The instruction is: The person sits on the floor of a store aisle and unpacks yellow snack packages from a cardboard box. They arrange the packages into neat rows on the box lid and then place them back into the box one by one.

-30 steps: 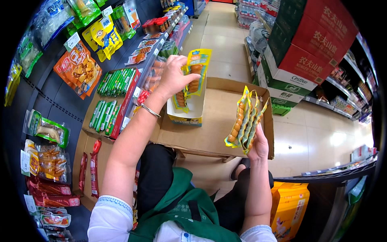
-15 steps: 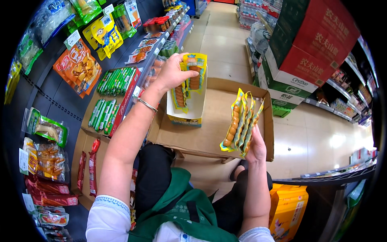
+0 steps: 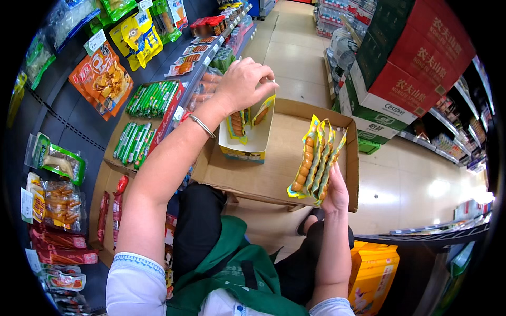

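My left hand (image 3: 246, 84), with a bangle on its wrist, is over a narrow open carton (image 3: 241, 152), fingers curled. Its thumb and fingers close at the top edge of a yellow sausage packet (image 3: 263, 110), which stands tilted inside against the carton's right wall; the fingertips are partly hidden. Another sausage packet (image 3: 236, 126) leans at the carton's left side. My right hand (image 3: 335, 194) is closed round the lower right of several upright yellow sausage packets (image 3: 311, 160), fanned side by side above a shallow cardboard tray (image 3: 284, 181).
Shelves on the left hold green-wrapped snack sticks (image 3: 153, 100), red-wrapped sausages (image 3: 117, 210) and hanging snack bags (image 3: 103, 79). Stacked drink cartons (image 3: 416, 63) rise at the right beside the aisle floor (image 3: 290, 47). A yellow box (image 3: 374, 274) stands at lower right.
My left hand has shifted slightly right and turned over the carton. The packet at it has gone from facing me to a lower, tilted position inside. My right hand is nearly still.
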